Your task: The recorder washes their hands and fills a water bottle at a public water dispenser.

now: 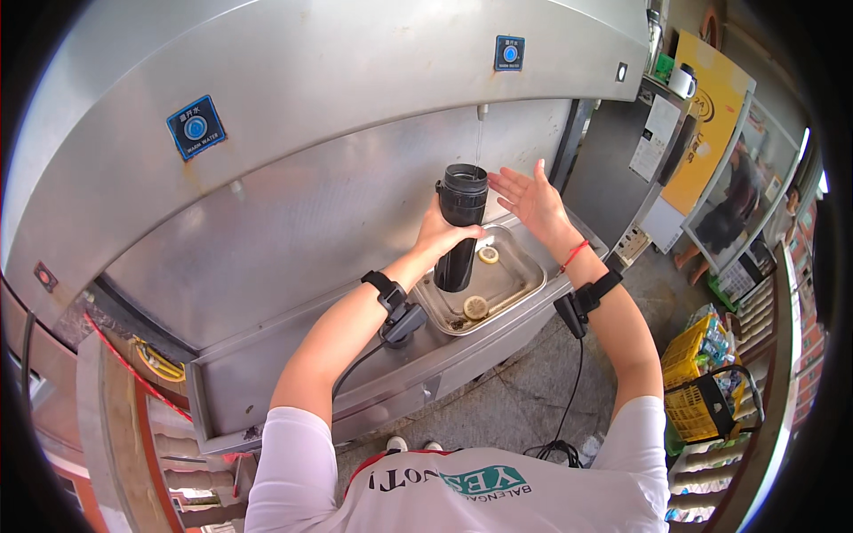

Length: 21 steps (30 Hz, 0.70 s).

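Recorder: Position and attitude of the bottle?

Inspector: Black bottle, held above the metal tray and beneath the spout. Long axis near upright with a slight tilt; mouth upward, base down toward the tray. A thin water stream falls to the right side of the rim; whether all of it enters cannot be determined.

Recorder: Hands?

Inspector: Left hand closed around the bottle's body, thumb across the front. Right hand empty, fingers extended and slightly parted, beside the rim; contact cannot be confirmed.

Recorder: Materials and shapes?

Inspector: Bottle cylindrical, smooth-sided, with a ringed neck. Tray shiny, rectangular, round-cornered, bearing lemon slices, thin pale discs. Backing panel of dull, lightly streaked sheet metal.
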### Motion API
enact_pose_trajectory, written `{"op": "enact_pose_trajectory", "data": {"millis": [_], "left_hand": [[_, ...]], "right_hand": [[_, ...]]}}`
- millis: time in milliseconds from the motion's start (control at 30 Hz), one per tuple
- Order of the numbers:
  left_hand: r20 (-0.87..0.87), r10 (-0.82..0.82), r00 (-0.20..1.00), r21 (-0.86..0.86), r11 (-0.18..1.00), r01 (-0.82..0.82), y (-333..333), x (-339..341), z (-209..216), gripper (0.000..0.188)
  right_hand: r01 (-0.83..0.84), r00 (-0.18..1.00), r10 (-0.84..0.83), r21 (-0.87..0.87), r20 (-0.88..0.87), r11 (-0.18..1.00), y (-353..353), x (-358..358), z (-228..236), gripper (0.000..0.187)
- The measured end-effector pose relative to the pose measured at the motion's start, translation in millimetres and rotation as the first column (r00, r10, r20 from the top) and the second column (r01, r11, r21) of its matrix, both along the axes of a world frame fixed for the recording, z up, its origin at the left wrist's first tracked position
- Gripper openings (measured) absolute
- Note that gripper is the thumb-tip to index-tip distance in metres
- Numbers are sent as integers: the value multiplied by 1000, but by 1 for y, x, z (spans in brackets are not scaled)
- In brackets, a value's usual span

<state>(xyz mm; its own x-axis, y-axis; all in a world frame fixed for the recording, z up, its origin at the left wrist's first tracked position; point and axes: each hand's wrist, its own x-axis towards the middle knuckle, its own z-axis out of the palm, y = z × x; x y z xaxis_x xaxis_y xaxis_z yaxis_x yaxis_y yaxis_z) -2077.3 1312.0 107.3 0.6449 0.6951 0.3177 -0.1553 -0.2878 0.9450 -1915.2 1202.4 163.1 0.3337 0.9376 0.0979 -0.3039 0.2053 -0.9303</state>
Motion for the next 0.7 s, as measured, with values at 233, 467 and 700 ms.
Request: {"op": "enact_pose_trajectory", "data": {"millis": [233, 467, 700], "left_hand": [[-10, -53, 999, -35, 998, 53, 10, -6, -1, 74], [-16, -62, 998, -15, 998, 61, 15, -20, -5, 77], [-87, -25, 996, -14, 1000, 24, 17, -74, 10, 75]], "right_hand": [[-5, 1000, 6, -30, 24, 1000, 5, 1, -13, 61], [30, 999, -30, -15, -29, 999, 30, -10, -45, 36], [108, 982, -129, -155, -136, 982, 58, -27, -63, 30]]}}
